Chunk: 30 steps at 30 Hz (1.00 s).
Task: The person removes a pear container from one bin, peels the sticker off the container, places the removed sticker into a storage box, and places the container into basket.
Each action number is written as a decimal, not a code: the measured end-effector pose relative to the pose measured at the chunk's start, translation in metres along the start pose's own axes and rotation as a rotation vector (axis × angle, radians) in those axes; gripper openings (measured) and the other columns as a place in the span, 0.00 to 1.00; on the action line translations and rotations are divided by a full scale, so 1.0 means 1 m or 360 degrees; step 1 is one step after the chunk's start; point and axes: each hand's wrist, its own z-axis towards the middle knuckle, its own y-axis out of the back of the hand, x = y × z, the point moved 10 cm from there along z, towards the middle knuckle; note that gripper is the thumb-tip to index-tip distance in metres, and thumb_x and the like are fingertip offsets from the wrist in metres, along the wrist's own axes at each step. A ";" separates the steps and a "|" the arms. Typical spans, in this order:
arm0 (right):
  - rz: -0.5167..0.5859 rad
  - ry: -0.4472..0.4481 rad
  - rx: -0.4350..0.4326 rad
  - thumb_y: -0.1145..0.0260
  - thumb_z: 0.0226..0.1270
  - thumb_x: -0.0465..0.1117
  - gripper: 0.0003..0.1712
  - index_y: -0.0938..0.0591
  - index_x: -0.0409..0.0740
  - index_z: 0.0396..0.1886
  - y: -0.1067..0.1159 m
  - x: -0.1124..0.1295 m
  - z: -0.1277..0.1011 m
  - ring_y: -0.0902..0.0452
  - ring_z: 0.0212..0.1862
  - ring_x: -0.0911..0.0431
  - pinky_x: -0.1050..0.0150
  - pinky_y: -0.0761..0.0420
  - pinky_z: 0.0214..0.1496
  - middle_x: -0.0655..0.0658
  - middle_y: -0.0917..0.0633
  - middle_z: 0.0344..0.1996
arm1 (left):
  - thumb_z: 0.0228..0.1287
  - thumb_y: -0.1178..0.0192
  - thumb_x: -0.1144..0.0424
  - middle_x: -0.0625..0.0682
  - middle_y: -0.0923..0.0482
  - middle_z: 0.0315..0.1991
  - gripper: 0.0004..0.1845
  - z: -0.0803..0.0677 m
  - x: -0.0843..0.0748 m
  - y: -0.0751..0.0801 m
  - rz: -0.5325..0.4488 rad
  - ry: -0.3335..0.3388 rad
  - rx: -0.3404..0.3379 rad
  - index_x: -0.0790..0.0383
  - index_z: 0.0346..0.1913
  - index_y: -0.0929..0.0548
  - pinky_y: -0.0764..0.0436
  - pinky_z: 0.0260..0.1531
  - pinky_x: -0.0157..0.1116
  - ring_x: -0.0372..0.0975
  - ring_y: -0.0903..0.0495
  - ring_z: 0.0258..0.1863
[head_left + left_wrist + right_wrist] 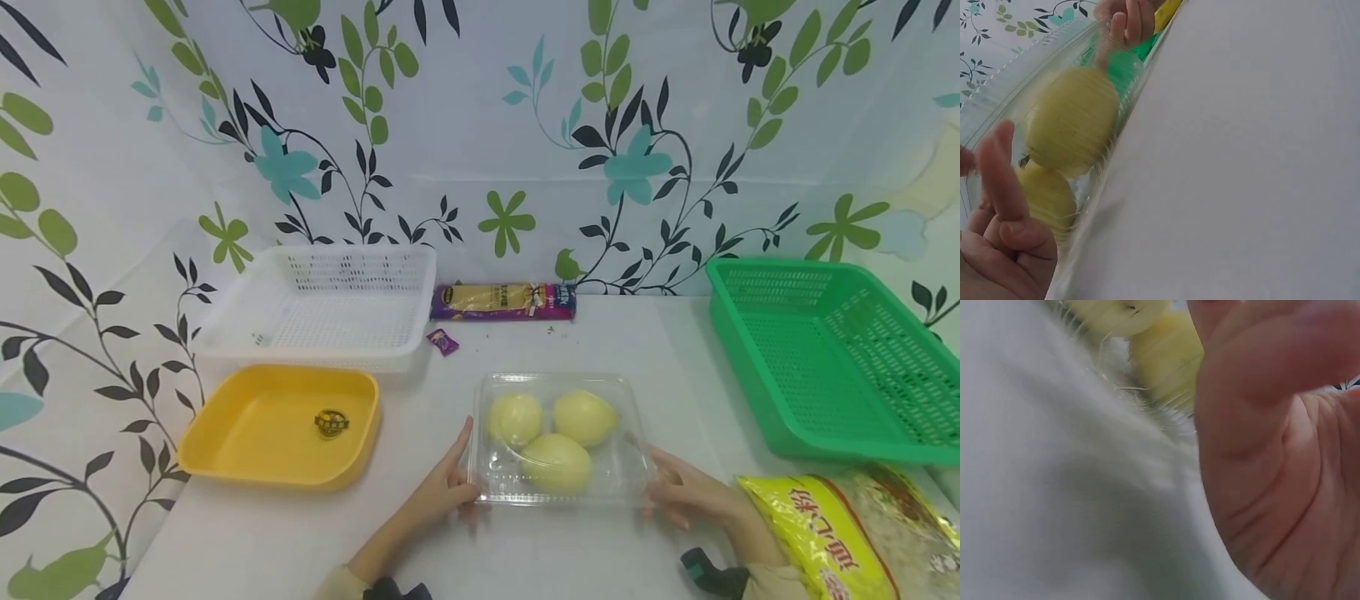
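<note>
Clear box (558, 492) with three yellow fruits, lid on, sits on the table right of the yellow tray (225, 442); left hand (442, 492) and right hand (686, 496) touch its sides with loosely extended fingers, not yet lifted.

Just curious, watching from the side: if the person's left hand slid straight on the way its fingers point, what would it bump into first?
Probably the clear plastic box of yellow fruit. The left hand already lies by its left edge, fingers aimed up and slightly inward along that side. Depth is hard to judge; it might just graze past along the white table.
</note>
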 end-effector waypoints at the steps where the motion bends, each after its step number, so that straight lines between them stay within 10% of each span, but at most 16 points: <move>1: -0.0008 0.0019 0.0007 0.55 0.65 0.27 0.37 0.68 0.27 0.63 -0.001 0.001 0.001 0.46 0.10 0.52 0.57 0.48 0.10 0.38 0.18 0.28 | 0.52 0.50 0.79 0.68 0.23 0.22 0.48 0.000 -0.001 0.000 -0.0011 -0.0004 -0.0024 0.59 0.69 0.68 0.31 0.14 0.28 0.45 0.25 0.13; 8: -0.0014 0.0085 0.0014 0.56 0.64 0.25 0.38 0.70 0.27 0.62 -0.002 0.004 0.003 0.44 0.10 0.51 0.58 0.44 0.11 0.40 0.18 0.28 | 0.50 0.53 0.82 0.72 0.26 0.22 0.48 0.000 0.004 0.001 -0.0116 0.0017 -0.0084 0.58 0.69 0.66 0.36 0.12 0.27 0.35 0.37 0.10; 16: 0.0001 0.0117 -0.0011 0.54 0.62 0.24 0.40 0.69 0.31 0.64 -0.009 0.001 0.014 0.34 0.13 0.57 0.71 0.28 0.22 0.46 0.18 0.24 | 0.50 0.52 0.78 0.48 0.37 0.17 0.46 -0.001 0.029 0.022 -0.0347 0.0127 -0.0373 0.45 0.70 0.56 0.32 0.19 0.29 0.36 0.34 0.17; 30: 0.0051 0.0215 -0.0224 0.55 0.61 0.23 0.42 0.71 0.31 0.64 -0.016 0.000 0.035 0.28 0.20 0.62 0.72 0.28 0.24 0.51 0.21 0.20 | 0.49 0.56 0.78 0.49 0.34 0.20 0.30 -0.005 0.028 0.051 -0.0489 0.0072 -0.0710 0.72 0.61 0.39 0.34 0.19 0.27 0.35 0.34 0.18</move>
